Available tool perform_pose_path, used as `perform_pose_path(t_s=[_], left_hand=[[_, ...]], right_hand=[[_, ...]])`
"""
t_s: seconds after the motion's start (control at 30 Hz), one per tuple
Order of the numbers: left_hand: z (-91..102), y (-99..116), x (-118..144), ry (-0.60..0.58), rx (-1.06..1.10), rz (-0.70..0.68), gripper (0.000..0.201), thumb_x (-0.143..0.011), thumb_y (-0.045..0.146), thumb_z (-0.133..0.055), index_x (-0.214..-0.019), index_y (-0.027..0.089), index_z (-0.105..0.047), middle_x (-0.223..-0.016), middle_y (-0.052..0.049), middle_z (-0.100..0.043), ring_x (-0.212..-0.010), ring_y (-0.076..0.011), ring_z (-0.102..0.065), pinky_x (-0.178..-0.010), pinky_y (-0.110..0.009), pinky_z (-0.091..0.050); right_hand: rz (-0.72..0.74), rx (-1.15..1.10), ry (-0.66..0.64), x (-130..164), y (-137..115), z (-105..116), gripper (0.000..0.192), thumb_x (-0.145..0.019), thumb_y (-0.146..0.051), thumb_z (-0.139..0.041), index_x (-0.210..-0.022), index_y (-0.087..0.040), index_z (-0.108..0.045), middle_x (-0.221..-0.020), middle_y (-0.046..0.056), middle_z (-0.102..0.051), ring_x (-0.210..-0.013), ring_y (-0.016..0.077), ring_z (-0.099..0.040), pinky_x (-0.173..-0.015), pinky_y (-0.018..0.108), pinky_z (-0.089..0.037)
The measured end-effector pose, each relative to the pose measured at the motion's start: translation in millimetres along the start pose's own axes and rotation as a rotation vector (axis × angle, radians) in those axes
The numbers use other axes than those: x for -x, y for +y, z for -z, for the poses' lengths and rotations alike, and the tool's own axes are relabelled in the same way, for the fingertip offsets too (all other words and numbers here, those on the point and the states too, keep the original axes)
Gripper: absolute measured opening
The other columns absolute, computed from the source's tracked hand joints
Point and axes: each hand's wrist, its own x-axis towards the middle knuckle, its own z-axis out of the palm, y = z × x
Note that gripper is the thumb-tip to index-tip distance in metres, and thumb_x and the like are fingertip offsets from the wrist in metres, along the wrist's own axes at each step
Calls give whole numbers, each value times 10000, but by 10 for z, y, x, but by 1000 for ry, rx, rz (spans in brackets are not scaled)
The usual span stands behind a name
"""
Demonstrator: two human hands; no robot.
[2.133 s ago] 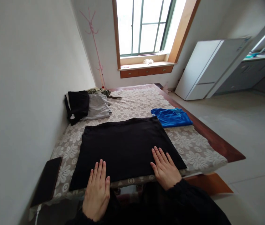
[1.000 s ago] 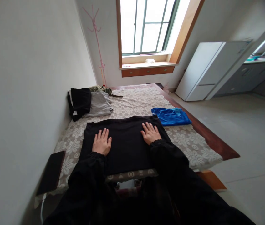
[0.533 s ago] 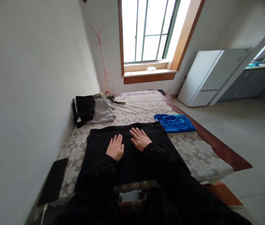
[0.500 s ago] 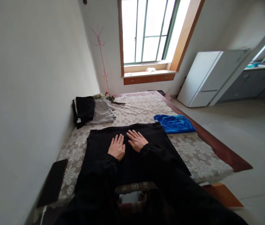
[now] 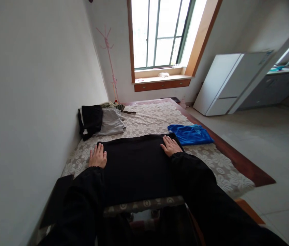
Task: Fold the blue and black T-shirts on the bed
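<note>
A black garment (image 5: 136,164) lies spread flat on the bed with its flower-patterned cover (image 5: 154,118). My left hand (image 5: 97,158) rests flat on the garment's far left corner, fingers slightly apart. My right hand (image 5: 170,146) lies flat on its far right corner, close to a folded blue garment (image 5: 190,134). Both hands hold nothing. My black sleeves cover the near part of the garment.
A pile of black, grey and olive clothes (image 5: 100,118) sits by the left wall. A dark flat object (image 5: 57,198) lies at the bed's near left corner. A pink coat stand (image 5: 108,58), a window (image 5: 159,34) and a white cabinet (image 5: 226,82) are beyond; tiled floor lies right.
My hands have slid apart from the middle of the black garment out to its far left and right corners. Earlier they moved from the near edge toward the far edge.
</note>
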Motion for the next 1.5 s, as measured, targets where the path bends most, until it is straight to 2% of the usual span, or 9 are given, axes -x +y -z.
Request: perform_pose_path(t_s=[0.13,0.23,0.33,0.43,0.73,1.03,1.17,1.33,1.5], left_hand=[[104,-270,670,137,23,-196,570,-1015,314,-373,-1557,139,-394,-1603,-144,-409,-1538,-309,-259,-1248,-601,-218],[219,-578,1371,69,99,-490,529,-1019,335,-439,-1542,258,-416,-1540,-66,-518,-1449,-257,-444,-1189,-500,-407],[351,-824,1886,72,110,-573,576,-1001,292,-484,-1564,337,-374,-1546,-28,-511,-1407,-253,-499,-1144,-460,-470],[444,-952,2067,127,140,-595,585,-980,295,-524,-1547,373,-404,-1531,-23,-526,-1305,-256,-603,-1114,-433,-504],[623,-981,1846,145,175,-758,506,-941,231,-586,-1426,376,-555,-1385,1,-657,-1139,-223,-710,-1007,-332,-597],[600,-1095,1868,140,162,-825,450,-942,128,-525,-1359,283,-590,-1376,-39,-666,-1187,-197,-684,-1019,-292,-572],[590,-997,1817,194,214,-678,249,-954,162,-519,-1159,255,-625,-1208,-31,-748,-1055,-183,-736,-954,-269,-589],[741,-778,1847,257,295,-427,160,-982,192,-461,-1062,237,-592,-1058,-42,-766,-946,-195,-743,-877,-297,-582],[1032,-685,2034,435,265,-364,155,-955,194,-520,-1020,269,-639,-948,-14,-752,-850,-209,-719,-846,-340,-553]], right_hand=[[200,-87,130,649,402,104,539,-997,-382,-429,-1506,-217,-492,-1599,104,-447,-1500,271,-367,-1231,499,-301],[335,-199,106,1412,845,167,463,-999,-412,-502,-1423,-242,-579,-1499,104,-562,-1382,250,-535,-1147,430,-462],[398,-250,70,2047,1199,237,494,-979,-395,-575,-1454,-261,-555,-1522,101,-541,-1394,261,-528,-1135,423,-495],[404,-263,89,2336,1368,286,484,-969,-343,-596,-1450,-296,-565,-1518,87,-548,-1376,265,-549,-1116,410,-522],[509,-179,174,2189,1386,312,296,-975,-243,-590,-1215,-337,-736,-1184,44,-755,-1088,203,-723,-935,324,-613],[537,-309,177,2106,1423,259,310,-980,-169,-499,-1150,-270,-737,-1268,80,-735,-1137,212,-715,-976,338,-599],[381,-517,210,1972,1309,340,204,-987,-253,-501,-1044,-261,-697,-1158,92,-774,-1047,223,-749,-864,319,-633],[259,-645,273,1940,1221,546,177,-996,-324,-497,-1002,-265,-663,-1014,79,-799,-561,151,-683,-549,271,-589],[306,-492,428,2207,1237,832,165,-980,-319,-546,-979,-254,-698,-903,36,-783,-799,203,-759,-753,295,-616]])
